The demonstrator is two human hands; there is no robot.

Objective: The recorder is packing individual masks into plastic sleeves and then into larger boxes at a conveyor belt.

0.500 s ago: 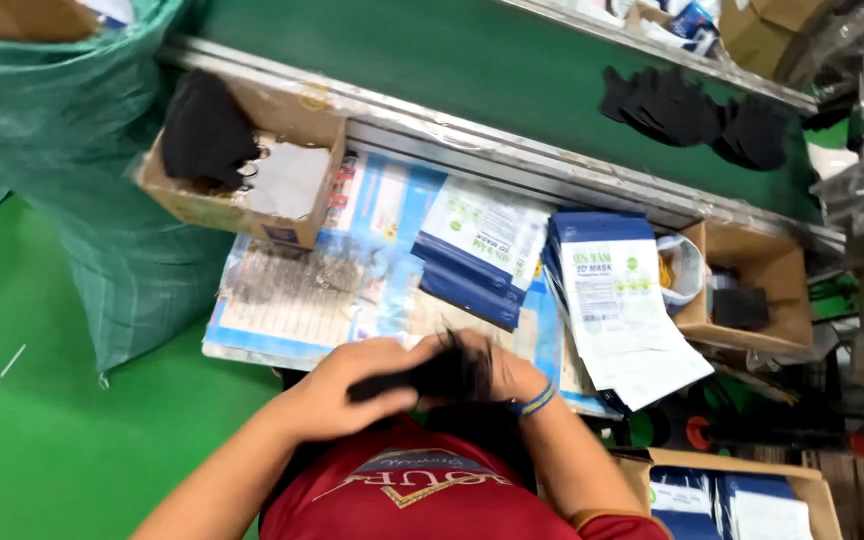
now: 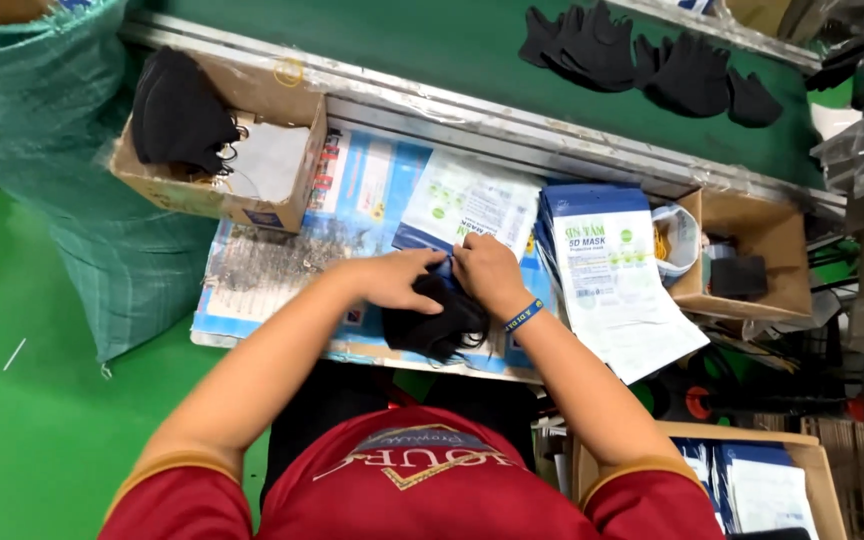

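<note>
Both my hands meet over a bundle of black face masks lying on the printed sheet that covers the work surface. My left hand grips the bundle's upper left side. My right hand, with a blue wristband, pinches the top of the bundle together with the lower edge of a white and blue flat pouch. The masks' ear loops hang out at the lower right.
A cardboard box with black masks stands at the upper left, beside a green woven sack. A stack of pouches lies to the right, then a smaller box. Several black masks lie on the green conveyor.
The view has shifted, so my hands and the mask bundle now sit higher, near the pouch. My right hand has come onto the pouch's edge.
</note>
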